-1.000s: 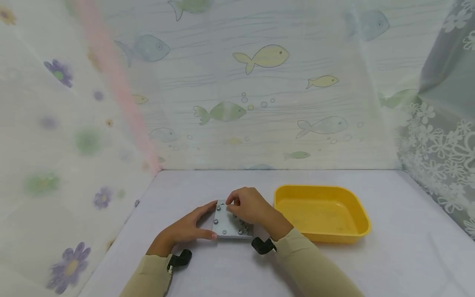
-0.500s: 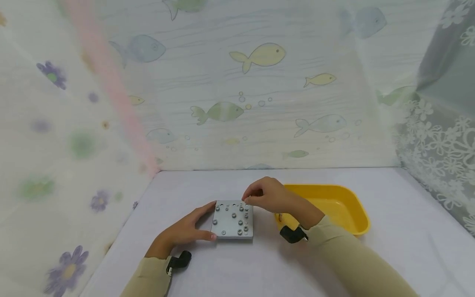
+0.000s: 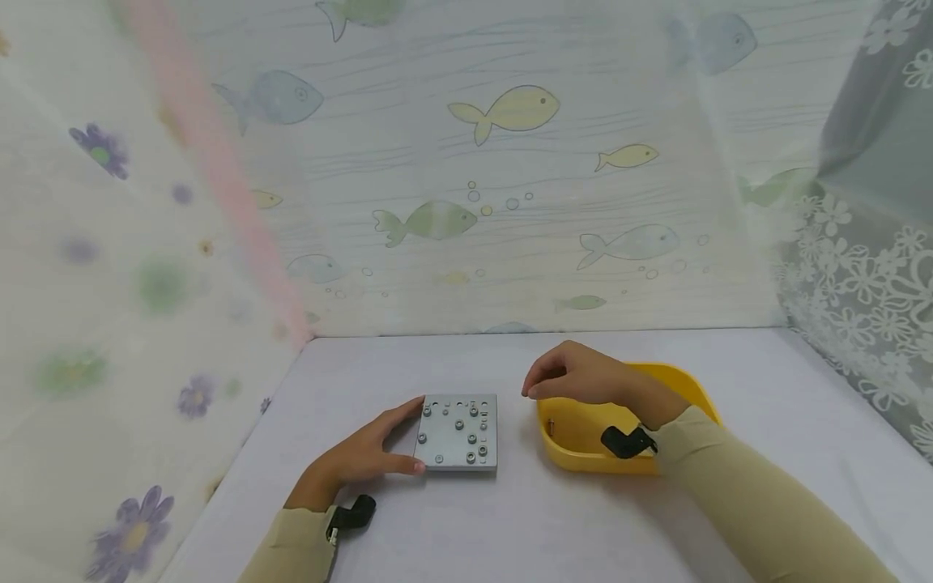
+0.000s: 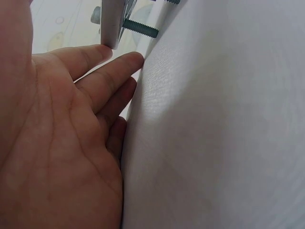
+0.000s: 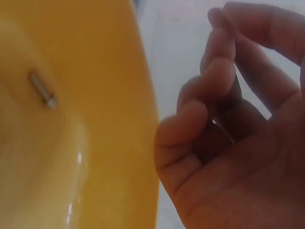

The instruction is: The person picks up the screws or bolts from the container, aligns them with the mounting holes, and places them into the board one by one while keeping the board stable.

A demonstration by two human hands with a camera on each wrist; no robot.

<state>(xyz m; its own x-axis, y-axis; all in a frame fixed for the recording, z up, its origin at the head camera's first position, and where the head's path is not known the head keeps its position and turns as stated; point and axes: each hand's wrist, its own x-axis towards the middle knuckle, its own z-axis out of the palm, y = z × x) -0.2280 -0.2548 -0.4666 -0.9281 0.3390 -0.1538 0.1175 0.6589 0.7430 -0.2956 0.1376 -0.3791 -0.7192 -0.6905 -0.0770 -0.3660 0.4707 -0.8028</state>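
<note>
A square metal plate (image 3: pixel 446 437) with several socket-head bolts and small holes lies on the white table. My left hand (image 3: pixel 357 453) spans its left edge, with straight fingers touching the far corner and the thumb at the near corner. In the left wrist view a fingertip meets the edge of the plate (image 4: pixel 110 24), and a threaded bolt (image 4: pixel 141 28) sticks out from its underside. My right hand (image 3: pixel 579 376) is over the left side of the yellow tray (image 3: pixel 583 463). Its fingers are curled, with thumb and index tips together and nothing showing between them.
One loose bolt (image 5: pixel 43 90) lies inside the tray, near its left wall. White cloth covers the table (image 3: pixel 437 534). A fish-print curtain (image 3: pixel 423 275) hangs behind it, with a flowered curtain (image 3: pixel 138 364) on the left.
My right hand has left the plate's far edge and moved right to the tray, uncovering the plate's bolts. The left hand has stayed at the plate's left edge.
</note>
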